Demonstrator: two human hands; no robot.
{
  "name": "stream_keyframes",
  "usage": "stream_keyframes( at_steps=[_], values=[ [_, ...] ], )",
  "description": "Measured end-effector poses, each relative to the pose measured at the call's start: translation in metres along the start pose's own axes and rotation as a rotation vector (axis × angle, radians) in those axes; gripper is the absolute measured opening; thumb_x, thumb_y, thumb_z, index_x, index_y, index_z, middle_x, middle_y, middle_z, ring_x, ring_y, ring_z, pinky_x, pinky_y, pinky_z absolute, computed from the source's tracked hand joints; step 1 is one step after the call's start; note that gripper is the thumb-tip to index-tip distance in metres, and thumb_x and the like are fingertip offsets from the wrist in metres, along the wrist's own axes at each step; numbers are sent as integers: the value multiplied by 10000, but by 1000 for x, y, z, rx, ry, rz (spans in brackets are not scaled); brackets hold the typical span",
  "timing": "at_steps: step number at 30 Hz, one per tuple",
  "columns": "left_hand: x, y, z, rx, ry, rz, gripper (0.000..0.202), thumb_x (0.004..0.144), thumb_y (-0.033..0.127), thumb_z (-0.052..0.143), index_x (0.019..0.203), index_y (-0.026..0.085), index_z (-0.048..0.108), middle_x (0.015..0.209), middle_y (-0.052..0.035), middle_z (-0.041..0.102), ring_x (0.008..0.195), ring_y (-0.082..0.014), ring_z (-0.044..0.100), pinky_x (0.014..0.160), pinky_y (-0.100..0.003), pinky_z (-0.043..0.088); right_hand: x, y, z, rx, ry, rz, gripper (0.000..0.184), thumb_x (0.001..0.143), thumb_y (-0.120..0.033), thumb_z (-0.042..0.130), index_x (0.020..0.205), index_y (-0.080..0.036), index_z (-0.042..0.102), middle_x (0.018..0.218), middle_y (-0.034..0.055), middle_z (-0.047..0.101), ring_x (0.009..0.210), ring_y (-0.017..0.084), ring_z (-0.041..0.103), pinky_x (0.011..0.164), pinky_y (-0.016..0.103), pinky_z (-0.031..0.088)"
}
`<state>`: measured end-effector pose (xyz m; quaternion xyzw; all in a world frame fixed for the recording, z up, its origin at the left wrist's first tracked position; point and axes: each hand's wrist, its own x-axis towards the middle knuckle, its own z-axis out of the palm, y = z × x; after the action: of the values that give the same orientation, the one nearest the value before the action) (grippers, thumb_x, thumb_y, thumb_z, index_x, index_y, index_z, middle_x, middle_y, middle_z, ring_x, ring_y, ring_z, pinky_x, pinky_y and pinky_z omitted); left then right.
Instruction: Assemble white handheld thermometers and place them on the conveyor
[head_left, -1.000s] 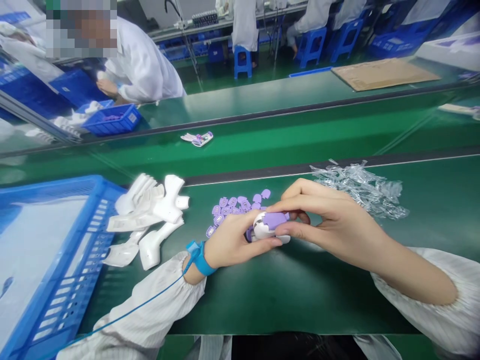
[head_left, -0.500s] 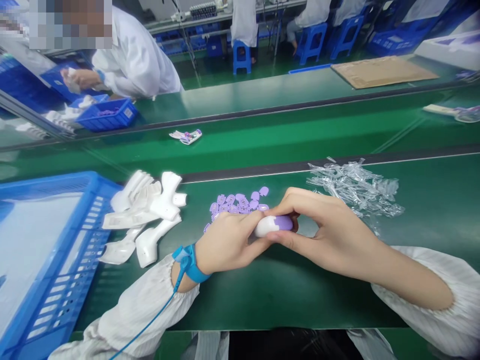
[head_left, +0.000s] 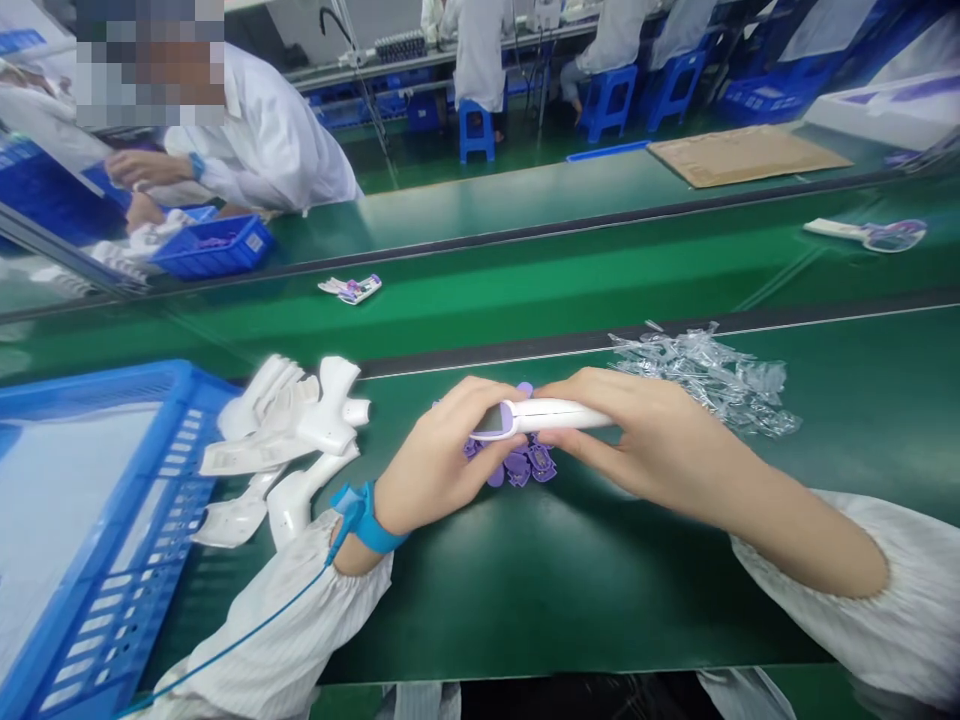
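Observation:
Both my hands hold one white and purple plastic shell [head_left: 541,415] just above the green table. My left hand [head_left: 439,460], with a blue wrist strap, pinches its purple end. My right hand [head_left: 645,435] is wrapped round its white handle part. Directly under the shell lie several small purple buttons [head_left: 521,466]. A heap of white plastic shells [head_left: 289,425] lies to the left of my left hand.
A blue crate [head_left: 161,500] stands at the left edge. Crumpled clear plastic bags [head_left: 701,375] lie right of my hands. On the conveyor belt [head_left: 600,270] behind ride a small assembled piece [head_left: 351,289] and another unit [head_left: 870,234]. A person in white works at the far left.
I have turned the shell from end-on to lying sideways and lifted it over the purple buttons. The piece on the belt has drifted left. The view has shifted slightly.

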<state>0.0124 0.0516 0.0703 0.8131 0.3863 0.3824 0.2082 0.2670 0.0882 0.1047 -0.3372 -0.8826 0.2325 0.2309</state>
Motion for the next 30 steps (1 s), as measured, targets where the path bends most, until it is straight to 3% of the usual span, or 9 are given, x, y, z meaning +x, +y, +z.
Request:
stream_keyframes(
  at_steps=[9,15,18,22,25,30],
  values=[
    [-3,4,9,87,77,-67,185,1079,251,659,1259,211,659,1138,-75,723,985,-207,688,838,-318,562,4,-1,19,35,78,55,236,1063,-424,651,1081,-216,762,1014,80,818,835,227,742,701,339,514],
    [-5,0,15,111,93,-73,177,1088,218,630,1259,192,669,1132,-76,706,984,-194,684,821,-297,556,3,-4,29,-7,130,129,269,1069,-438,624,1016,-222,774,986,73,821,801,222,750,690,333,506],
    [-2,-2,10,119,108,-3,191,1073,209,670,1263,191,662,1159,-81,732,1045,-204,698,889,-311,572,5,0,24,-27,125,68,262,1072,-444,632,1078,-231,784,1035,76,833,845,232,761,708,338,527],
    [1,-3,4,83,95,43,361,1022,244,771,1355,201,637,1274,-99,746,1171,-226,703,1008,-350,584,6,8,11,-67,105,-51,264,1075,-401,652,1244,-229,761,1143,83,831,963,253,775,769,358,564],
    [1,-2,4,84,91,56,337,1040,232,740,1360,204,638,1287,-105,747,1191,-234,709,1024,-370,597,4,10,7,-120,98,-104,325,1085,-376,638,1357,-212,710,1229,99,813,1029,260,782,773,358,581],
    [-2,1,8,171,121,109,302,1057,214,706,1350,206,634,1270,-107,751,1179,-233,724,1021,-370,616,0,5,14,-294,111,-143,252,1113,-366,578,1235,-208,733,1100,70,821,898,254,785,655,357,542]
  ],
)
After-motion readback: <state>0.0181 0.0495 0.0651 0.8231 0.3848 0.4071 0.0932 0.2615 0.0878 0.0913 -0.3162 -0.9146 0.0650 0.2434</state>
